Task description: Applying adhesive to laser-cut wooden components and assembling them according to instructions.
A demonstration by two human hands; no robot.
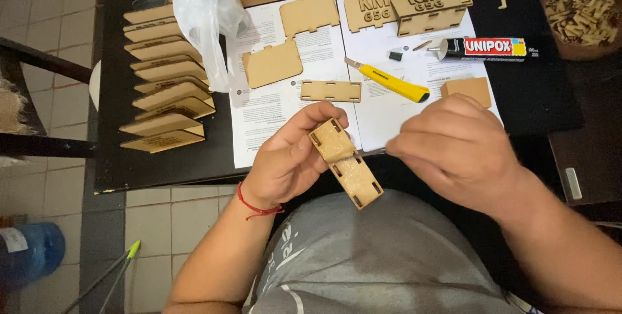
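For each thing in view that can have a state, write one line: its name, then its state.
Slotted wooden panel: held in left hand.
Right hand: closed, beside the panel.
Utility knife: lying on paper, blade tip showing.
Glue tube: lying flat, cap off.
Plastic bag: crumpled.

So the dark counter (pixel 162 158) has two white printed paper sheets (pixel 272 106) spread on it, a row of stacked tan laser-cut wooden panels (pixel 165 81) along the left, a crumpled clear plastic bag (pixel 204 12) beside them, and a brown bowl of small wood offcuts (pixel 583 12) top right.
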